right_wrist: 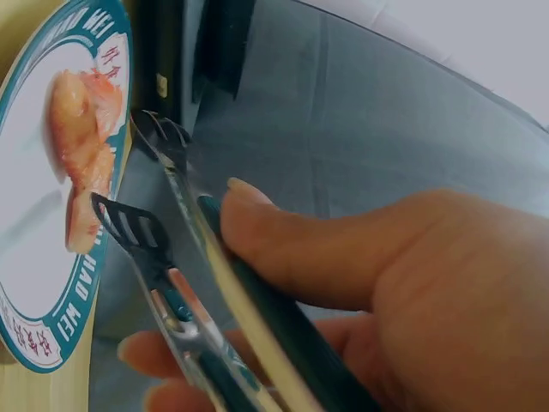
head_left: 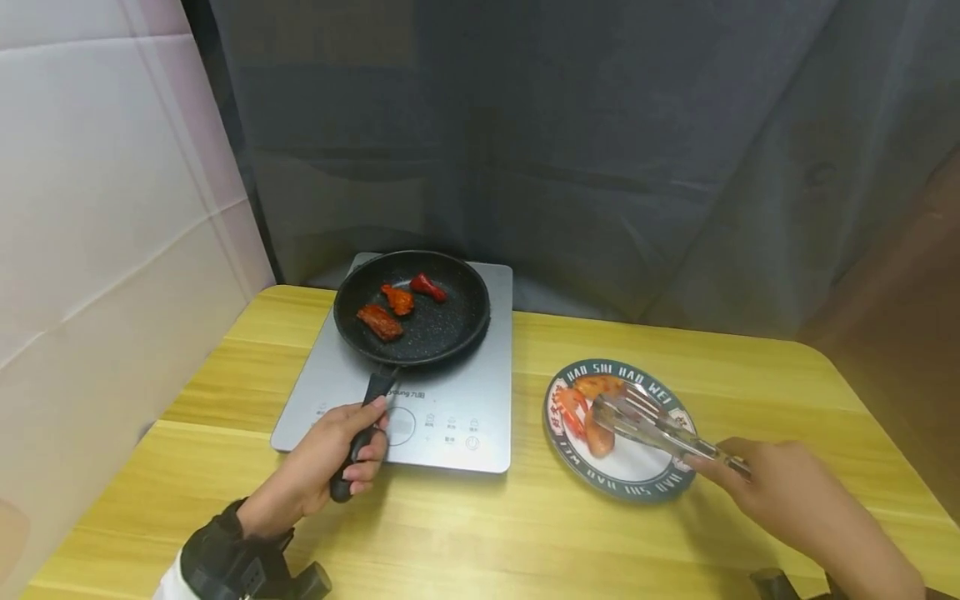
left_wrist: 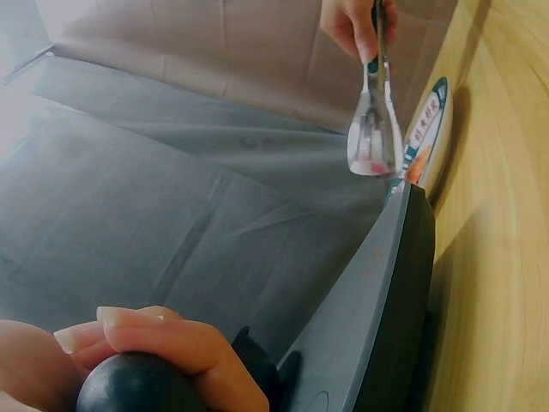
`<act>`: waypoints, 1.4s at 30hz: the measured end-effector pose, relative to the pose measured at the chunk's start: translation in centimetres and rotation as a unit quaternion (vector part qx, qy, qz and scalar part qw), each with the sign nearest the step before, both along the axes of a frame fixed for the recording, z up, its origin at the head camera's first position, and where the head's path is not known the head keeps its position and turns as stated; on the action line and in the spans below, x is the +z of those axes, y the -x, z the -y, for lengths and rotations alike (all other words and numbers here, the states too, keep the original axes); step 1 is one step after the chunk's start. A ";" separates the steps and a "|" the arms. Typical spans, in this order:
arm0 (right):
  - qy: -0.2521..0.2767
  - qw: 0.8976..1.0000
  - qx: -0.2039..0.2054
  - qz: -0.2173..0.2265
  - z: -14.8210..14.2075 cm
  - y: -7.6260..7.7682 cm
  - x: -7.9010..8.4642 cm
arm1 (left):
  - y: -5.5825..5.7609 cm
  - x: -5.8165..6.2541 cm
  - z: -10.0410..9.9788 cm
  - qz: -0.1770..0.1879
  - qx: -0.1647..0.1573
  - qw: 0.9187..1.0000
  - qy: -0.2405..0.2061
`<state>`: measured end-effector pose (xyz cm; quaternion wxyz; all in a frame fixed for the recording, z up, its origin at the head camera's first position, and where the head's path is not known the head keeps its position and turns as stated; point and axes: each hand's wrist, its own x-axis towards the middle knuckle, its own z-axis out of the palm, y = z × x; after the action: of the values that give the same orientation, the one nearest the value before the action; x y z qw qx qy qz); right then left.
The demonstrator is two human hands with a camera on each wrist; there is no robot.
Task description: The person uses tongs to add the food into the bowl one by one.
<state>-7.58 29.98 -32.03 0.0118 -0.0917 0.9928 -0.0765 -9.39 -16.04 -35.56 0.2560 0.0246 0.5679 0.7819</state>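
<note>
My left hand (head_left: 341,450) grips the black handle (head_left: 365,429) of a frying pan (head_left: 457,333). Inside the pan lie an orange drumstick piece (head_left: 398,300), a red drumstick piece (head_left: 428,287) and a brown-red slab of meat (head_left: 380,322). On the right, my right hand (head_left: 787,487) holds metal tongs (head_left: 660,432) over a green-rimmed plate (head_left: 628,489). The tong ends are spread apart in the right wrist view, with nothing between them. Several food pieces (right_wrist: 81,137) lie on the plate, among them a reddish one (head_left: 572,412) and a tan one (head_left: 598,435).
Beneath the pan is a silver induction cooktop (head_left: 472,392) with touch controls at its front. Both cooktop and plate stand on a yellow wooden table (head_left: 465,533). Dark cloth (head_left: 525,167) hangs behind the table, and a pale cloth wall (head_left: 112,208) rises at the left.
</note>
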 end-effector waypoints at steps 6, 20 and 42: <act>-0.007 0.999 -0.007 0.046 0.6 0.2 -0.4 | 0.0 -0.1 0.1 -0.001 -0.002 1.000 0.003; -0.034 0.998 -0.012 0.044 2.3 -0.1 -0.9 | 0.1 -0.1 0.1 -0.005 -0.002 1.000 0.007; -0.032 0.999 -0.005 0.013 2.9 -0.5 -1.1 | 0.1 0.0 0.0 -0.005 0.001 1.000 0.011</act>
<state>-7.05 27.08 -33.12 0.0272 -0.0854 0.9949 -0.0461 -9.50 -16.05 -35.60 0.2525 0.0246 0.5776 0.7759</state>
